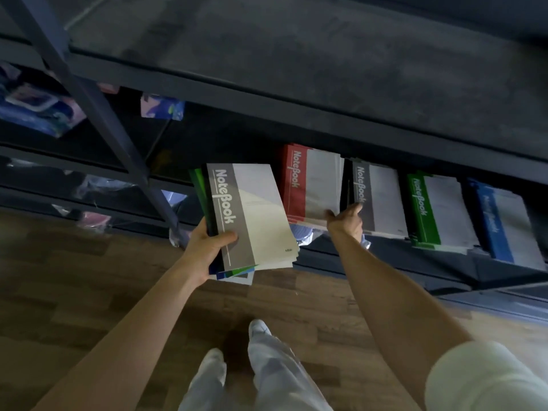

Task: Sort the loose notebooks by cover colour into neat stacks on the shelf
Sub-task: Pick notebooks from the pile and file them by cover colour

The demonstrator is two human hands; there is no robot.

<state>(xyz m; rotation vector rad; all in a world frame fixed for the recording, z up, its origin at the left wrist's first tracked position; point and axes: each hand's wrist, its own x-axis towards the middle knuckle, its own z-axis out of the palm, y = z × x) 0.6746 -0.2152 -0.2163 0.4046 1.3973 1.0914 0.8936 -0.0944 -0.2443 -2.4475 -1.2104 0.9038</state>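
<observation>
My left hand (207, 247) grips a bundle of notebooks (252, 215) in front of the shelf; a grey-covered one lies on top, with green and blue covers showing beneath. On the dark shelf (385, 262) stand a red stack (308, 185), a grey stack (379, 200), a green stack (436, 215) and a blue stack (507, 226), left to right. My right hand (347, 218) reaches to the front edges of the red and grey stacks, its fingers touching both. Whether it pinches anything is hidden by the back of the hand.
A dark upper shelf board (296, 54) overhangs the stacks. A slanted metal upright (98, 108) stands to the left, with packaged goods (38, 108) behind it. Below are a wooden floor (89, 277), my trouser legs and white shoes (258, 327).
</observation>
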